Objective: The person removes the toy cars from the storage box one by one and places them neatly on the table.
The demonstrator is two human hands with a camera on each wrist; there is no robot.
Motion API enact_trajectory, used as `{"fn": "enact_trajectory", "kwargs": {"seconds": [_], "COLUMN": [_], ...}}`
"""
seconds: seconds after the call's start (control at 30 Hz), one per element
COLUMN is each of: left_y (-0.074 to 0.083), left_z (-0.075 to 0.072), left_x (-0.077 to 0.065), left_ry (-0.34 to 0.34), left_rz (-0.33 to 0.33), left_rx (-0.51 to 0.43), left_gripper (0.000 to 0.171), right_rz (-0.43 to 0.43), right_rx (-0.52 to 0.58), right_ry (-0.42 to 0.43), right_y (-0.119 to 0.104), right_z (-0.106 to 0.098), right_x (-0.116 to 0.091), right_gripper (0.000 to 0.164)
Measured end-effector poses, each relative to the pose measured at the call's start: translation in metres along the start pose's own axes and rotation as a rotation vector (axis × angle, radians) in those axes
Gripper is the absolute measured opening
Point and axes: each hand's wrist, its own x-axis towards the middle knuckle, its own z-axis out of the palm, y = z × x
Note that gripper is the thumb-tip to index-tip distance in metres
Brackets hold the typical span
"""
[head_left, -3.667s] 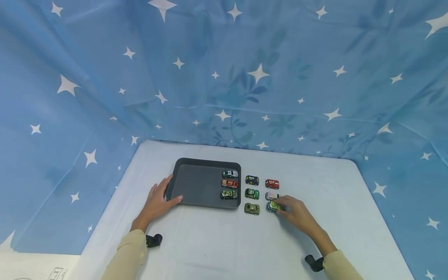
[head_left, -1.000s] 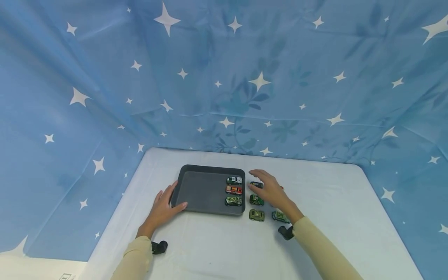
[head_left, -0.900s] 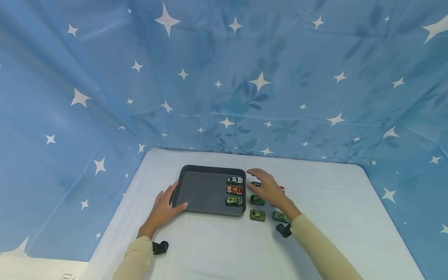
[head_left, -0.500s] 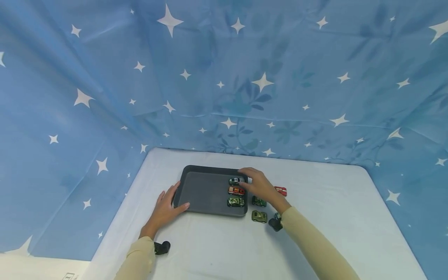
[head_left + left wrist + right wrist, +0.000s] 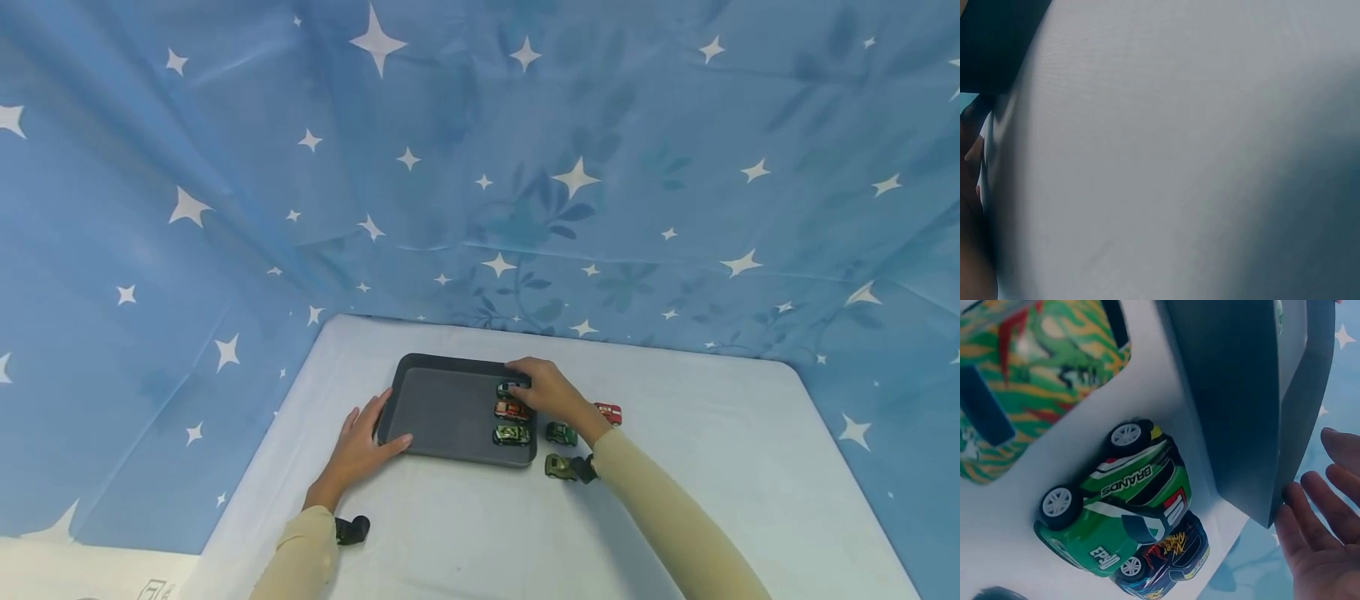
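Observation:
Spread along the near left corner of a dark grey tray (image 5: 442, 412), my left hand (image 5: 358, 450) touches its rim with the fingers and thumb. Over the tray's far right corner is my right hand (image 5: 551, 392), its fingertips at the far rim and its thumb overlapping a white toy car (image 5: 506, 388). In the right wrist view that hand's loosely bent fingers (image 5: 1313, 519) lie beside the tray corner. A red-orange toy car (image 5: 512, 410) and a green camouflage toy car (image 5: 512, 435) sit below the white one inside the tray.
Right of the tray stand a green toy car (image 5: 561, 433), an olive toy car (image 5: 559, 467) and a red toy car (image 5: 610, 413). A dark blue toy car (image 5: 1175, 556) shows in the right wrist view. My right forearm covers part of this area. A blue star-patterned curtain (image 5: 480, 208) hangs behind.
My right hand has moved from the toy cars at the right, leftward to the tray's far right corner. My left hand stays at the tray's left side. The view shifts slightly.

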Motion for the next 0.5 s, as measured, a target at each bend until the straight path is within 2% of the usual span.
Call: {"fn": "enact_trajectory", "kwargs": {"seconds": [0.3,0.5], "left_y": [-0.0011,0.0007], "left_z": [-0.0001,-0.0011], "left_x": [0.0013,-0.0005], "left_ry": [0.013,0.009], "left_rz": [0.033,0.021], "left_rx": [0.018,0.01], "left_gripper": [0.093,0.094], "right_rz": [0.027,0.013], "right_rx": [-0.089,-0.119], "right_ry": [-0.05,-0.079], "right_y": [0.0017,0.0022], "right_z": [0.004,0.0066], "right_x": [0.0068,0.0094], "right_gripper": [0.038,0.035]}}
